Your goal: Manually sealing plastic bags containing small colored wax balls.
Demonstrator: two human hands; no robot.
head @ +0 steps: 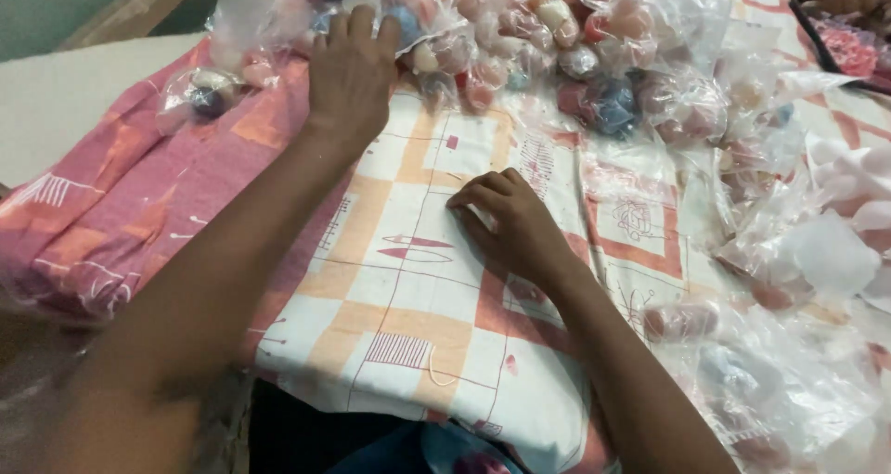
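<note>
Clear packets [436,28] of pink, blue balls, left hand [351,70] spread flat on them, right hand [509,223] curled, empty.

Bare, sleeveless arms and hands [351,75]

Soft, even, fairly dim indoor light with a pinkish cast; shadows are faint. The clear plastic bags [520,38] throw pale glare, washing out near the right edge. The whole frame is slightly soft, and the near left forearm [186,316] at the bottom is blurred and dark.
</note>
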